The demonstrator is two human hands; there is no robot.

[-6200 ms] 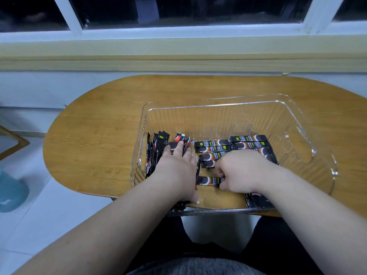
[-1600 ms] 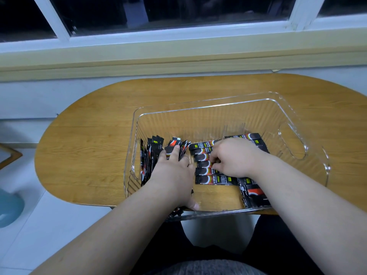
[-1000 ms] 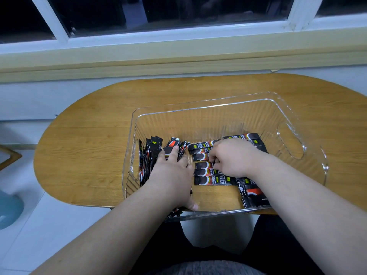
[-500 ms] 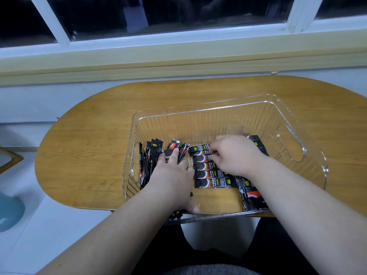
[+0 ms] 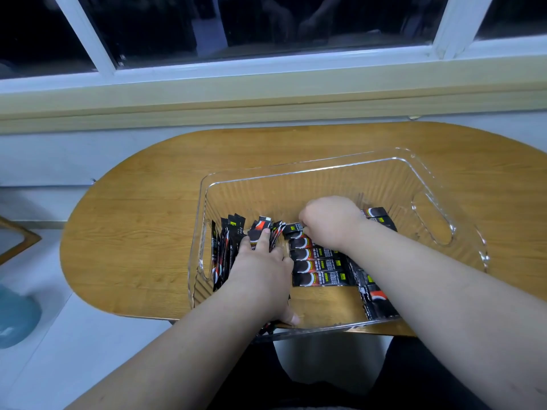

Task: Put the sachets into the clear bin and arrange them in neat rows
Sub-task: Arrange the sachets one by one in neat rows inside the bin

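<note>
Right fingers (image 5: pixel 305 228): curled down at the far end of the flat row. They seem to pinch the far sachet (image 5: pixel 291 229), but the tips are hidden under the knuckles, so this grip is my judgement.
Left fingers (image 5: pixel 262 238): straight and released, grasping nothing. They press flat against the standing bundle (image 5: pixel 226 247).
Reason for the left hand (image 5: pixel 260 273): probably it works as a fence, keeping the upright sachets against the left wall so they do not fall over the flat ones.
Reason for the right hand (image 5: pixel 333 221): likely it sets the far sachet parallel to its neighbours.
Flat row (image 5: pixel 321 263): sachets lying side by side on the bin floor, long edges touching, left ends nearly in one line just beside the left hand.
Other sachets (image 5: pixel 377 301): a dark group under the right forearm, turned the other way and partly hidden.
Clear bin (image 5: pixel 299 170): the sachets lie inside it. Its near wall stands at the near edge of the tabletop (image 5: pixel 142 208).
Open room: the far half of the bin floor is bare, so rows can grow away from the person. A bare strip also lies between the nearest flat sachet and the near wall.
Edges: the handle cut-out in the left wall is just beside the bundle, and a thin sachet could slip through there.
</note>
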